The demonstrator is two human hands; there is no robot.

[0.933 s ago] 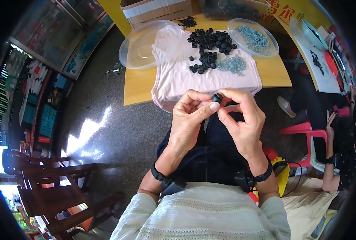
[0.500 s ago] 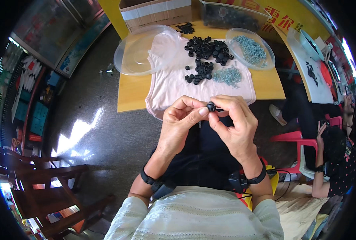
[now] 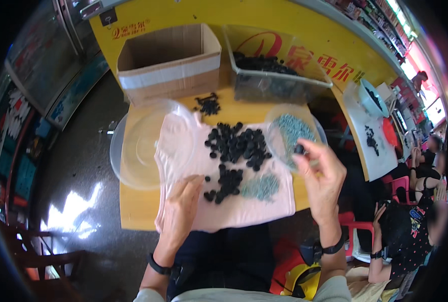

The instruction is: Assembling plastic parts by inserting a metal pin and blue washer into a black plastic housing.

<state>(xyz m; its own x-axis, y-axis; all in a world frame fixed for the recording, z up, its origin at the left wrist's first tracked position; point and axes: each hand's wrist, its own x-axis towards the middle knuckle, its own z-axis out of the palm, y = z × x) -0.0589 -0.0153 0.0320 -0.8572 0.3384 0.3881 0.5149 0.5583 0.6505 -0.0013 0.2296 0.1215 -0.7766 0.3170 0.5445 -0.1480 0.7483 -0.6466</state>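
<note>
My right hand (image 3: 324, 176) is raised over the right edge of the table and pinches a small black knob (image 3: 299, 149) between thumb and forefinger. Beneath it stands a clear round bowl (image 3: 273, 143) of silvery screws (image 3: 295, 130). My left hand (image 3: 181, 207) hangs low over the pink cloth (image 3: 219, 219), fingers stretched forward and close together, with nothing visible in them. Just beyond its fingertips lies a heap of black round pieces (image 3: 229, 183), joined to a bigger heap (image 3: 236, 143). A small pile of screws (image 3: 263, 187) lies to the right of them.
A clear shallow tub (image 3: 128, 166) sits at the table's left. Behind are an open cardboard box (image 3: 168, 78) and a clear bin (image 3: 279, 85) of black parts, with small black pieces (image 3: 208, 104) before them. People sit at the right beside another table (image 3: 357, 143) and a pink chair (image 3: 360, 231).
My hands have moved apart and forward over the table. The right one carries the black knob towards the screw bowl, while the left has let go of it. The view has tilted up.
</note>
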